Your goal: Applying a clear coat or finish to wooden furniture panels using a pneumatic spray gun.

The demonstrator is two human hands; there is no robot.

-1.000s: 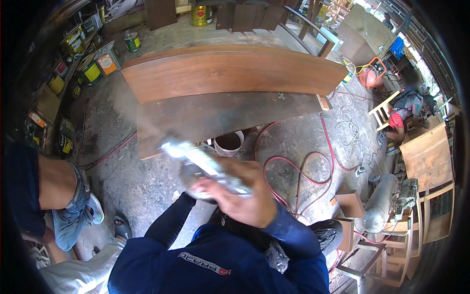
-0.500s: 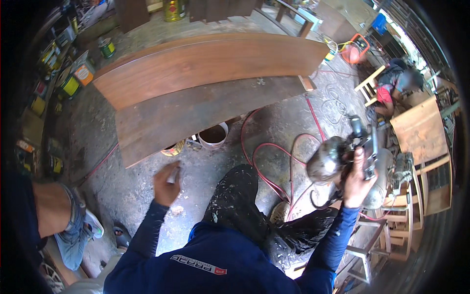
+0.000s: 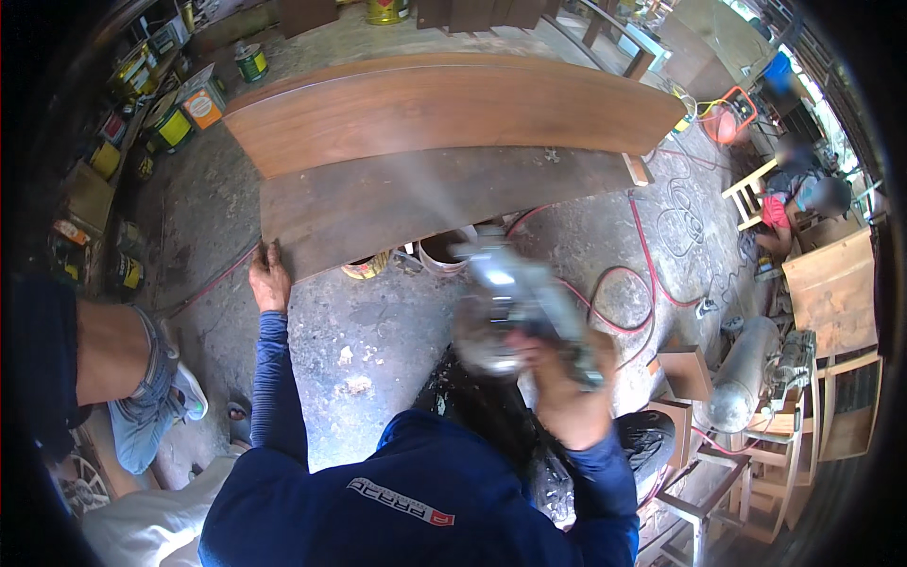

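Note:
My right hand is wrapped round a spray gun with a rounded metal cup, blurred by motion. A pale mist streams from the gun toward a long reddish-brown wooden panel standing on its edge. In front of that panel lies a darker, flat wooden board. At the board's near left corner, my left hand has its fingers on the edge, gripping it. Partly hidden below the board are a white bucket and a yellowish can.
Red hose loops over the floor on the right. Beyond it, a person crouches by a wooden frame. A metal tank and wooden chair parts stand at right. Paint cans line the left side, where another person's leg shows.
My right hand has swung the spray gun leftward in front of me, and mist now comes out. My left hand has moved left and forward onto the board's corner.

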